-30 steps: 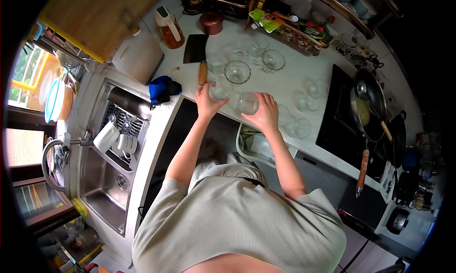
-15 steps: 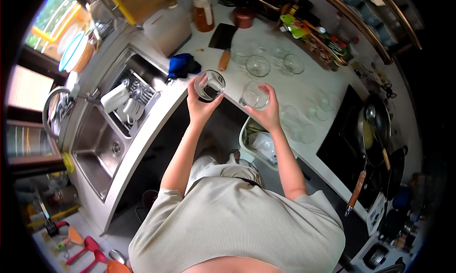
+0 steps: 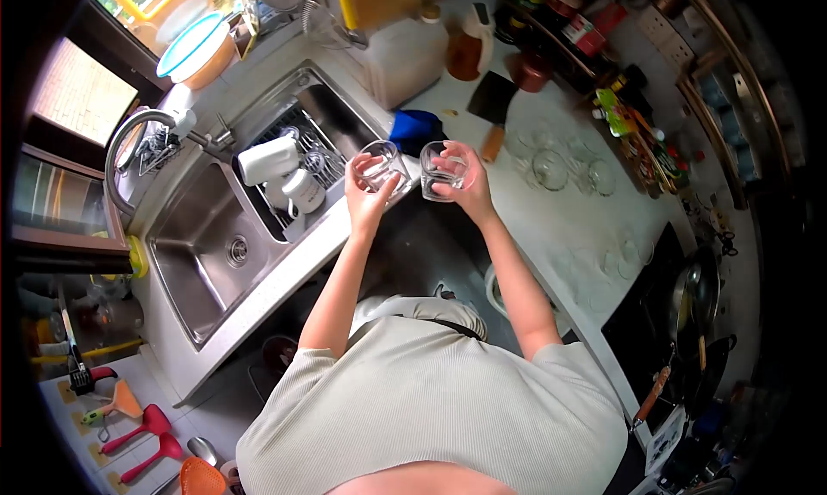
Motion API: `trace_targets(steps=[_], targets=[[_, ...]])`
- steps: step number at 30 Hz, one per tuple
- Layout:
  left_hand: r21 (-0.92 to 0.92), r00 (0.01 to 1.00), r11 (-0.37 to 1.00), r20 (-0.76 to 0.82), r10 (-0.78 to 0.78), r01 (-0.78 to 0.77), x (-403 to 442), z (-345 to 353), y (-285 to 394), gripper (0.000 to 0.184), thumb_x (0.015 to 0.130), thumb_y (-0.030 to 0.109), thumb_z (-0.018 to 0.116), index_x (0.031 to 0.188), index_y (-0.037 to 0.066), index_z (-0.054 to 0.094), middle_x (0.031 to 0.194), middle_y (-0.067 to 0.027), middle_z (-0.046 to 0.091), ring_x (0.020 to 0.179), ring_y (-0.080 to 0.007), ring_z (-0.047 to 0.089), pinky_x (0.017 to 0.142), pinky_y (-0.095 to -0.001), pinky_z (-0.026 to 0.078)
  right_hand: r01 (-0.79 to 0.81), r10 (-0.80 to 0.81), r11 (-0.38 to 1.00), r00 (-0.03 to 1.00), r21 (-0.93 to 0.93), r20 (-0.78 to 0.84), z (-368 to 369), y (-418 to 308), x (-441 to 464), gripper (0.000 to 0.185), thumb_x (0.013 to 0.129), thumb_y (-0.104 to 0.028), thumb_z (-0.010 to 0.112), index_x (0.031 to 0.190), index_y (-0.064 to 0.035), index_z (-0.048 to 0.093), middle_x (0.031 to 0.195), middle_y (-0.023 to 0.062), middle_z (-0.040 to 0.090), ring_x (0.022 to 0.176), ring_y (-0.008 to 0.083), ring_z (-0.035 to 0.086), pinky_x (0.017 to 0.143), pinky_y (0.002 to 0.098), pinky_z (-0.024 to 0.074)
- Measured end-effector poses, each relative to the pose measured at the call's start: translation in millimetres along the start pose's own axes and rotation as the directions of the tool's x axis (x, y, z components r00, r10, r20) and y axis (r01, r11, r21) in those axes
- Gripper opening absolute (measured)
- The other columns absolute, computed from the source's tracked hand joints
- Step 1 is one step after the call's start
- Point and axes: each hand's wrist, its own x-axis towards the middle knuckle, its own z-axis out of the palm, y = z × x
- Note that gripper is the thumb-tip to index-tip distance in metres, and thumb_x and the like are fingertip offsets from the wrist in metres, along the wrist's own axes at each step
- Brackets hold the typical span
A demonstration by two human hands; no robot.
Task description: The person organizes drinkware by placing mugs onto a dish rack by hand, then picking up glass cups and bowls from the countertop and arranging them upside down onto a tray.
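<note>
My left hand (image 3: 369, 193) is wrapped round a clear drinking glass (image 3: 379, 166), near the counter edge beside the sink. A second clear glass (image 3: 441, 174) is in my right hand (image 3: 469, 185), close to the first but apart from it. Both glasses are held in the air, and each looks see-through. Just behind them lies a blue and black cloth (image 3: 417, 131). A cleaver with a wooden handle (image 3: 493, 143) rests on the counter to the right of the cloth.
The steel sink (image 3: 202, 236) is at the left, with white mugs (image 3: 303, 191) on its rack. Glass bowls (image 3: 550, 169) and several glasses stand on the counter (image 3: 534, 228). A pan (image 3: 689, 301) sits on the black stove at the right.
Both hands have lifted the glasses off the counter and brought them closer together. The view has turned left towards the sink, so the bowls and stove now appear further right.
</note>
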Motion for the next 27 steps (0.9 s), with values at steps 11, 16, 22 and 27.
trace_targets(steps=[11,16,22,27], targets=[[-0.708,0.518,-0.225,0.661,-0.543,0.669,81,-67,-34,0.078,0.071,0.053,0.073,0.115,-0.006,0.048,0.106,-0.0171,0.061,0.098,-0.0307,0.063,0.086,-0.0366,0.056,-0.803,0.664,0.423,0.59,0.421,0.459,55,20,143,0.083,0.084,-0.06,0.053,0.125,0.0118,0.045,0.104,0.0213,0.063,0.09,0.0265,0.066,0.081,0.0371,0.0555],[-0.597,0.416,-0.539,0.802,-0.429,0.594,74,-72,-44,0.069,0.071,0.049,0.072,0.117,0.0,0.054,0.113,-0.0121,0.061,0.105,-0.022,0.061,0.086,-0.0352,0.055,-0.876,0.716,0.006,0.34,0.482,0.609,53,24,164,0.087,0.083,-0.062,0.054,0.125,0.0136,0.044,0.103,0.0204,0.063,0.086,0.0287,0.067,0.075,0.0356,0.0585],[-0.612,0.391,-0.562,0.79,-0.473,0.557,60,-67,-52,0.064,0.073,0.048,0.069,0.117,0.004,0.057,0.114,-0.0117,0.06,0.105,-0.0213,0.06,0.086,-0.0341,0.055,-0.904,0.835,0.01,0.243,0.428,0.494,57,20,163,0.078,0.083,-0.056,0.058,0.115,0.0143,0.05,0.11,0.0218,0.06,0.089,0.0297,0.065,0.078,0.0356,0.0579],[-0.658,0.417,-0.477,0.746,-0.52,0.583,61,-72,-54,0.066,0.074,0.049,0.07,0.12,0.004,0.054,0.115,-0.0115,0.06,0.105,-0.0219,0.06,0.087,-0.0341,0.054,-0.894,0.832,0.09,0.31,0.44,0.46,60,22,152,0.081,0.083,-0.059,0.057,0.121,0.0129,0.047,0.11,0.0197,0.06,0.086,0.0254,0.065,0.077,0.0337,0.0584]])
